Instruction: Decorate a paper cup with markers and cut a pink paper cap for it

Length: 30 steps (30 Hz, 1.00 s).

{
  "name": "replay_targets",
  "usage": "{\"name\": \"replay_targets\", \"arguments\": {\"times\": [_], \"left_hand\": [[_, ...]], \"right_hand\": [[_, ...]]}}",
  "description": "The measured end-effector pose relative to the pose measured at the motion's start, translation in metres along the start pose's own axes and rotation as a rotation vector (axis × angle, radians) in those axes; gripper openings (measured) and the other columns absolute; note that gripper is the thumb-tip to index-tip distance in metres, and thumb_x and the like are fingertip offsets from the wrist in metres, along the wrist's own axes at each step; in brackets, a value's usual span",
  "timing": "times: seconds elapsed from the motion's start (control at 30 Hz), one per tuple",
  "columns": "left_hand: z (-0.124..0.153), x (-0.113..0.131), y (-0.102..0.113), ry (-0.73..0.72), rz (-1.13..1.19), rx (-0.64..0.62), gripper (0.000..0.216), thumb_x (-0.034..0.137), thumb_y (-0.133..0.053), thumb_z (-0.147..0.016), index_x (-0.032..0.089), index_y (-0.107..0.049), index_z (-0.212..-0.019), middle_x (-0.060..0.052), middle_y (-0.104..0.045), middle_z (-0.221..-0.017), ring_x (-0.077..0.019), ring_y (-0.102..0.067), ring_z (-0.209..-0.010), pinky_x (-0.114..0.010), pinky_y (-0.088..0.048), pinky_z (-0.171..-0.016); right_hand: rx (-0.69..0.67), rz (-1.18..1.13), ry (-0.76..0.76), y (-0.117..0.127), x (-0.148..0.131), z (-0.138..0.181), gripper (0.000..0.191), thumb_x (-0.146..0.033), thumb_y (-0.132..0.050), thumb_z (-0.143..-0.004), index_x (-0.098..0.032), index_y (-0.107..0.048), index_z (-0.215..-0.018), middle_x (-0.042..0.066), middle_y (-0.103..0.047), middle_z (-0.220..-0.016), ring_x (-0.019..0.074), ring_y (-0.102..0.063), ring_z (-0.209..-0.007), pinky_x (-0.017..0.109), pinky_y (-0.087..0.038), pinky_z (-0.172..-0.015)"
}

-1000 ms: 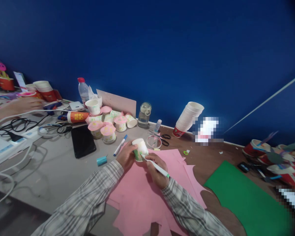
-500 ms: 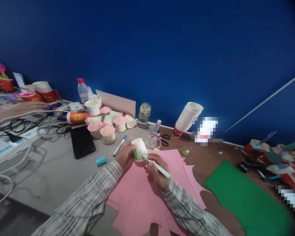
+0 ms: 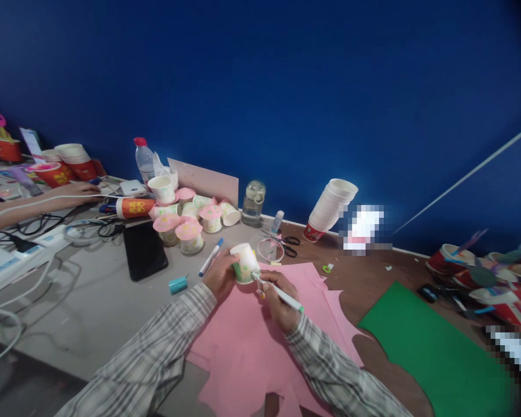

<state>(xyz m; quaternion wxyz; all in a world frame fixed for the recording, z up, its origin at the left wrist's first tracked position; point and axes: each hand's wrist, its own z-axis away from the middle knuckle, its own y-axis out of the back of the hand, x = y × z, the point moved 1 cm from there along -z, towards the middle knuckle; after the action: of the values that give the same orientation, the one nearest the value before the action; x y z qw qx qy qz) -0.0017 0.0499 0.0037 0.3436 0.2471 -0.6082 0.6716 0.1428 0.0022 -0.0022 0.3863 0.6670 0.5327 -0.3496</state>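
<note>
A white paper cup [image 3: 244,260] with green and yellow drawing on its side is tilted in my left hand [image 3: 220,273], whose fingers wrap its left side. My right hand [image 3: 281,298] grips a white marker [image 3: 289,297] with a green end, and the marker's tip meets the lower right of the cup. Both hands are over cut pink paper sheets [image 3: 243,347]. To the left of my left hand lie a blue-and-white marker [image 3: 211,257] and a short teal cylinder [image 3: 178,285].
Several decorated cups with pink paper tops [image 3: 189,236] stand behind, near a black phone [image 3: 145,252]. Scissors [image 3: 290,245], a tape roll [image 3: 271,251], a glass jar [image 3: 253,202] and stacked cups [image 3: 332,208] line the wall. Green paper [image 3: 434,347] lies right. A co-worker's arm [image 3: 39,200] reaches in from the left.
The co-worker's hand at the left has reached further right, toward the items by the orange cup. My hands keep nearly the same pose, with the marker tip still at the cup.
</note>
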Motion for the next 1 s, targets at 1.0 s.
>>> {"name": "replay_targets", "arguments": {"times": [1.0], "left_hand": [[0.0,-0.002,0.001,0.007,0.008,-0.02,0.033,0.023,-0.069,-0.053,0.016,-0.062,-0.085,-0.002,-0.061,-0.07,-0.0182,-0.054,-0.065,-0.029,-0.043,-0.057]], "right_hand": [[-0.076,0.016,0.026,-0.002,0.006,0.002,0.015,-0.022,-0.053,-0.073,-0.018,-0.065,-0.082,0.006,-0.068,-0.083,0.0191,-0.064,-0.06,0.027,-0.051,-0.053]]}}
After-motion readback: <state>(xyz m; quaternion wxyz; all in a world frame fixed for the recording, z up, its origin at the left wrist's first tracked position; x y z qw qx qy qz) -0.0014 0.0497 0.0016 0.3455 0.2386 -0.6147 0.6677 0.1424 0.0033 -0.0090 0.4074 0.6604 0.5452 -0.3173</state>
